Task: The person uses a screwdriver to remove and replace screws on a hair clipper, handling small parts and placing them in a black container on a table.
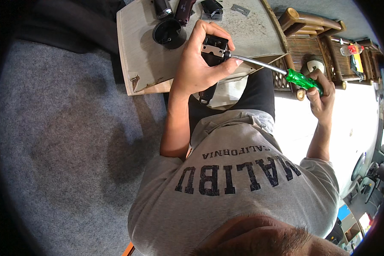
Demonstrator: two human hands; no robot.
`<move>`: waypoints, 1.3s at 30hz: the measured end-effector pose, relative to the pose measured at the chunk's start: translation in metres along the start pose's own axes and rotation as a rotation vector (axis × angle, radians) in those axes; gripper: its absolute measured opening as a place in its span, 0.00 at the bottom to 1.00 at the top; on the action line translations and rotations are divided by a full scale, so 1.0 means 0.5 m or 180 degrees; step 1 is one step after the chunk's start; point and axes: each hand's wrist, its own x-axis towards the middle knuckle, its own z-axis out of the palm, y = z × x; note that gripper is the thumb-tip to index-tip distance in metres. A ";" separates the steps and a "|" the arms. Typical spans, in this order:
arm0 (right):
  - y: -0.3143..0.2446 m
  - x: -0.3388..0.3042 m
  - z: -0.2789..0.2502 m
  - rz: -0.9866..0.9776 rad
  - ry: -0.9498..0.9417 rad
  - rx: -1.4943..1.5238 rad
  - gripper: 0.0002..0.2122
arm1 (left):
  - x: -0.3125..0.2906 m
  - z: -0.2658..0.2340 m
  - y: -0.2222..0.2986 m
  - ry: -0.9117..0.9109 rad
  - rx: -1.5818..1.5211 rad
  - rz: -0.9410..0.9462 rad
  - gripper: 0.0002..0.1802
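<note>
A black hair clipper (212,57) with a bare metal plate at its head end is in my left hand (196,64), whose fingers wrap round it above my lap. Its lower end shows below the palm, while the middle is partly hidden by the hand. My right hand (322,94) is closed round the green handle of a screwdriver (301,80). The long metal shaft runs left to the clipper's head, and its tip appears to meet the side there. My left thumb lies beside the shaft near that tip.
On the worn table (136,51) stand a black round cup (169,34), a dark clipper (161,7), a maroon clipper (184,10), a black part (212,7) and a flat metal blade (240,10). Bamboo chairs (305,42) stand at the right, with a plastic bottle (350,50) beyond.
</note>
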 end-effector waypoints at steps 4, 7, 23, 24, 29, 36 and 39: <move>-0.017 0.003 0.003 0.0093 -0.0278 0.0213 0.28 | 0.001 0.000 0.001 -0.0118 0.0088 0.0003 0.23; -0.016 0.019 -0.003 -0.0830 -0.0046 -0.0618 0.27 | 0.002 0.000 0.003 -0.0130 0.0057 0.0001 0.22; -0.074 0.032 0.022 0.0067 -0.0357 -0.0264 0.24 | 0.007 -0.006 0.003 -0.0314 0.0361 0.0351 0.24; -0.061 0.033 0.021 0.0065 -0.0357 -0.0278 0.24 | 0.006 -0.005 0.003 -0.0309 0.0337 0.0302 0.24; -0.058 0.048 0.027 -0.1421 -0.0012 -0.1089 0.19 | 0.005 -0.012 -0.001 -0.0324 0.0262 0.0384 0.24; -0.092 0.031 0.024 0.0118 -0.0582 -0.0200 0.21 | -0.004 -0.015 -0.001 -0.0449 -0.0264 -0.0034 0.22; -0.089 0.031 0.025 0.0600 -0.0685 0.0566 0.23 | -0.002 -0.015 0.003 -0.0447 -0.0286 -0.0084 0.22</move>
